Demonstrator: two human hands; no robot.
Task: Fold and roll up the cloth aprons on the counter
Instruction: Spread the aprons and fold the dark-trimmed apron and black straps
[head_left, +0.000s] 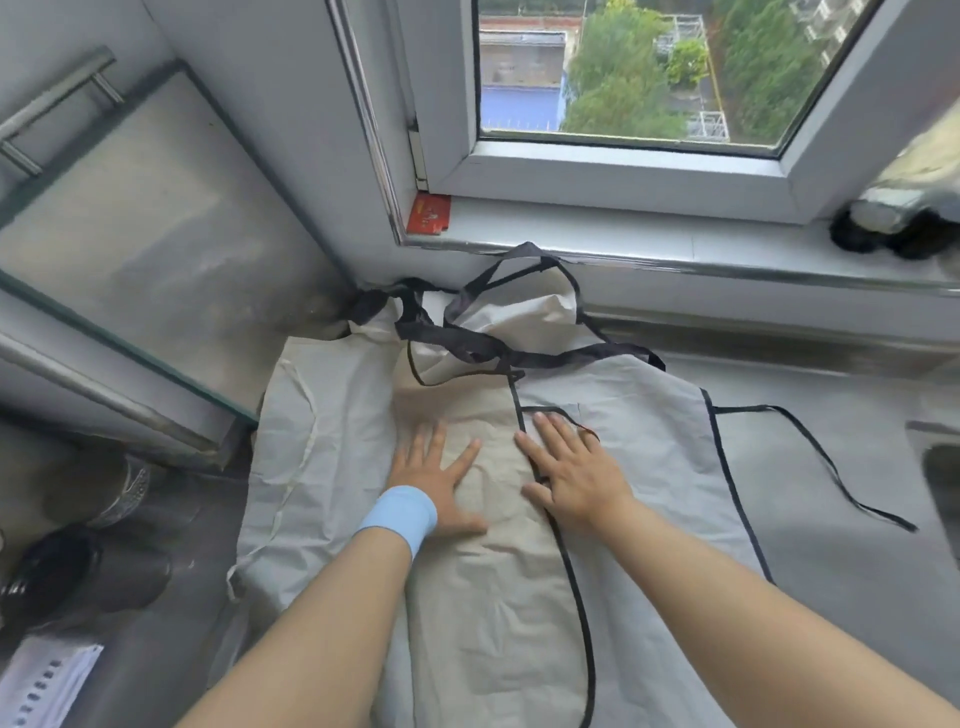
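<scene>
A beige apron with black trim lies folded lengthwise on the counter, its dark straps bunched toward the window. It rests on top of a paler apron with light ties on the left, and a panel with black edging spreads out to the right. My left hand, with a light blue wristband, presses flat on the beige fold, fingers spread. My right hand lies flat beside it, across the black trim line. Neither hand grips anything.
A thin black tie trails right across the grey counter toward a sink edge. A glass-fronted cabinet stands left, dark jars below it. The window sill holds a red card.
</scene>
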